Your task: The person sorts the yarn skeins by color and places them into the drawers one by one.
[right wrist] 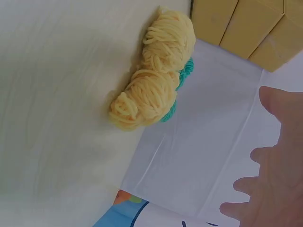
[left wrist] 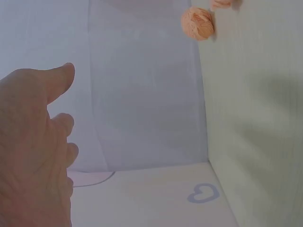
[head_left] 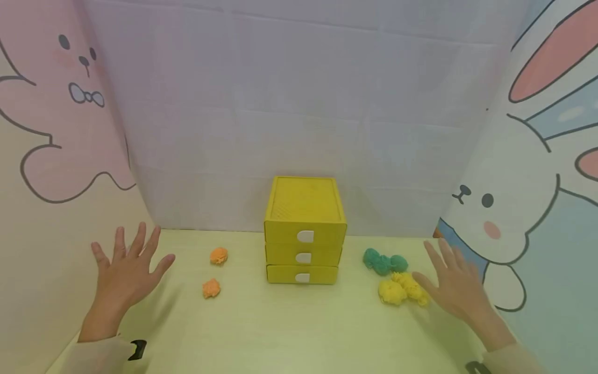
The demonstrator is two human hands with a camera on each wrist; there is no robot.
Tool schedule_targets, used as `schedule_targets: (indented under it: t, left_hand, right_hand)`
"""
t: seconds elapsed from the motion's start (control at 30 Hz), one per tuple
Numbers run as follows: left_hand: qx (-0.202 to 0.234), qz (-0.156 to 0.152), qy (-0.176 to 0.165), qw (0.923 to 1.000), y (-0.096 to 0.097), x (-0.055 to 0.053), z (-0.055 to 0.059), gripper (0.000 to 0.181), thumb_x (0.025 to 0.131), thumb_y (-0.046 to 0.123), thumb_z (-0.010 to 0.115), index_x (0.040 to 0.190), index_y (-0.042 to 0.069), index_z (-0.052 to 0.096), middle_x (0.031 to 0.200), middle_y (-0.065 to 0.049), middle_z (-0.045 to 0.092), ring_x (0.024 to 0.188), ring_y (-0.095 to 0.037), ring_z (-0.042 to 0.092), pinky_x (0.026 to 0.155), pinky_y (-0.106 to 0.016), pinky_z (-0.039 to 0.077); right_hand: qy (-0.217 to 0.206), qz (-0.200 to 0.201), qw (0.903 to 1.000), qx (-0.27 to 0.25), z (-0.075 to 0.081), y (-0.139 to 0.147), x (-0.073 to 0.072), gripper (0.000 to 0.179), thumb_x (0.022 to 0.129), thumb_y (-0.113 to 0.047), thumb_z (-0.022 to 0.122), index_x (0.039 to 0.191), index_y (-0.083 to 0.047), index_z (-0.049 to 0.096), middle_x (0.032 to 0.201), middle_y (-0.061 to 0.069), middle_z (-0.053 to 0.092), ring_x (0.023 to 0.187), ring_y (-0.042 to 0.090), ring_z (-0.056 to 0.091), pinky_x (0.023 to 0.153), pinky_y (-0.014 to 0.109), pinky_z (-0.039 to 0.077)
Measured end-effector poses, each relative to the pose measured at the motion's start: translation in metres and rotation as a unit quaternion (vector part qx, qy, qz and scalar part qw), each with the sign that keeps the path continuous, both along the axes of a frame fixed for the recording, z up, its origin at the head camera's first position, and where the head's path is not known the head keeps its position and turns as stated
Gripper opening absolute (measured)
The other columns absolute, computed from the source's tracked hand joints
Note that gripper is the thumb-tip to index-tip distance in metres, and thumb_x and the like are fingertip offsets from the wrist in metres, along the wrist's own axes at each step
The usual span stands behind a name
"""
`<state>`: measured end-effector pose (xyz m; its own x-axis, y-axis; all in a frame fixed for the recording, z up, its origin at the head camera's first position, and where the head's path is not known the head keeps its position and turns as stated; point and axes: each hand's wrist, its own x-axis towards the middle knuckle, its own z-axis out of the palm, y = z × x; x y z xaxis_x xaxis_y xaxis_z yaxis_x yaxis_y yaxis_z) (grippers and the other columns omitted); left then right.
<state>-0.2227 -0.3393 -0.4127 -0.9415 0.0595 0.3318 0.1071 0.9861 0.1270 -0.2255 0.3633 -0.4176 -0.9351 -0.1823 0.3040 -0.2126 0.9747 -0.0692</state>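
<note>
Yarn balls in orange (head_left: 211,288), two, lie near the splayed left hand (head_left: 125,275); two yellow balls (head_left: 391,292) near the splayed right hand (head_left: 458,288).

Two orange yarn balls (head_left: 211,288) lying apart, yellow yarn (head_left: 394,291) beside green yarn (head_left: 382,265)

Head: looked forward-down, farther back | wrists: close in, faced back wall (head_left: 303,104) | head, right wrist: shared yellow yarn (right wrist: 149,94)
</note>
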Motion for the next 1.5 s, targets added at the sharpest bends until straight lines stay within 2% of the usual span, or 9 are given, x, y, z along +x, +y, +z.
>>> schedule_targets:
  t: [0.17, 0.3, 0.5, 0.7, 0.9, 1.03, 1.13, 1.37, 1.5]
  left_hand:
    - [0.013, -0.009, 0.004, 0.9999, 0.006, -0.005, 0.002, 0.086, 0.109, 0.063, 0.040, 0.173, 0.016, 0.006, 0.175, -0.026, 0.005, 0.155, -0.057, -0.021, 0.108, -0.081, -0.030]
    - [0.031, -0.023, 0.001, 0.9993, 0.013, -0.010, 0.004, 0.085, 0.110, 0.061, 0.041, 0.173, 0.016, 0.006, 0.175, -0.026, 0.004, 0.155, -0.059, -0.018, 0.108, -0.083, -0.026]
    - [0.067, -0.045, -0.014, 0.9966, 0.029, -0.016, 0.007, 0.084, 0.111, 0.060, 0.041, 0.173, 0.016, 0.005, 0.175, -0.026, 0.004, 0.156, -0.060, -0.013, 0.108, -0.087, -0.021]
    - [0.108, -0.066, -0.039, 0.9911, 0.049, -0.023, 0.011, 0.083, 0.111, 0.060, 0.039, 0.172, 0.013, 0.009, 0.175, -0.026, 0.004, 0.156, -0.059, -0.011, 0.109, -0.087, -0.019]
    - [0.153, -0.091, -0.066, 0.9818, 0.073, -0.029, 0.017, 0.083, 0.112, 0.060, 0.037, 0.172, 0.012, 0.008, 0.175, -0.025, 0.002, 0.157, -0.057, -0.012, 0.111, -0.085, -0.019]
    - [0.195, -0.109, -0.080, 0.9715, 0.087, -0.033, 0.020, 0.082, 0.112, 0.060, 0.036, 0.173, 0.014, 0.006, 0.176, -0.024, 0.001, 0.158, -0.054, -0.012, 0.114, -0.084, -0.017]
    - [0.228, -0.123, -0.092, 0.9616, 0.096, -0.035, 0.022, 0.081, 0.112, 0.060, 0.036, 0.173, 0.016, 0.005, 0.177, -0.021, -0.001, 0.159, -0.053, -0.013, 0.115, -0.082, -0.016]
    - [0.311, -0.157, -0.125, 0.9290, 0.116, -0.043, 0.031, 0.079, 0.112, 0.061, 0.036, 0.173, 0.021, 0.005, 0.178, -0.011, -0.003, 0.162, -0.046, -0.012, 0.121, -0.080, -0.007]
    - [0.355, -0.166, -0.149, 0.9081, 0.127, -0.048, 0.035, 0.079, 0.111, 0.065, 0.034, 0.173, 0.024, 0.006, 0.179, -0.003, 0.002, 0.164, -0.038, -0.004, 0.125, -0.075, 0.003]
  right_hand:
    - [-0.008, 0.006, 0.9999, -0.011, 0.003, -0.011, -0.001, 0.087, 0.106, -0.058, 0.055, 0.168, -0.004, 0.026, 0.169, 0.035, 0.019, 0.147, 0.064, 0.027, 0.102, 0.090, 0.028]
    - [-0.011, 0.025, 0.9989, -0.037, 0.004, -0.020, -0.003, 0.085, 0.106, -0.053, 0.058, 0.166, 0.000, 0.029, 0.166, 0.038, 0.025, 0.146, 0.065, 0.029, 0.107, 0.086, 0.030]
    - [-0.057, 0.047, 0.9921, -0.101, 0.009, -0.040, -0.004, 0.083, 0.109, -0.051, 0.055, 0.167, -0.001, 0.026, 0.167, 0.038, 0.022, 0.147, 0.063, 0.029, 0.111, 0.081, 0.031]
    - [-0.098, 0.077, 0.9782, -0.167, 0.016, -0.062, -0.003, 0.078, 0.111, -0.049, 0.053, 0.166, 0.001, 0.029, 0.168, 0.035, 0.024, 0.150, 0.061, 0.028, 0.110, 0.084, 0.031]
    - [-0.121, 0.116, 0.9577, -0.234, 0.016, -0.077, -0.001, 0.068, 0.112, -0.041, 0.053, 0.162, 0.004, 0.036, 0.164, 0.032, 0.036, 0.148, 0.058, 0.034, 0.114, 0.079, 0.032]
    - [-0.136, 0.125, 0.9468, -0.264, 0.015, -0.086, -0.001, 0.062, 0.113, -0.040, 0.051, 0.158, 0.002, 0.044, 0.160, 0.029, 0.045, 0.146, 0.055, 0.041, 0.114, 0.075, 0.037]
    - [-0.155, 0.133, 0.9385, -0.279, 0.015, -0.093, -0.002, 0.061, 0.114, -0.040, 0.049, 0.158, 0.003, 0.045, 0.160, 0.028, 0.045, 0.145, 0.054, 0.042, 0.114, 0.074, 0.038]
    - [-0.213, 0.120, 0.9251, -0.290, 0.018, -0.110, -0.004, 0.066, 0.114, -0.048, 0.044, 0.160, -0.001, 0.044, 0.167, 0.026, 0.037, 0.154, 0.053, 0.029, 0.121, 0.073, 0.028]
    - [-0.244, 0.120, 0.9098, -0.314, 0.021, -0.120, -0.005, 0.066, 0.114, -0.051, 0.043, 0.161, -0.004, 0.044, 0.165, 0.023, 0.041, 0.153, 0.049, 0.035, 0.120, 0.068, 0.036]
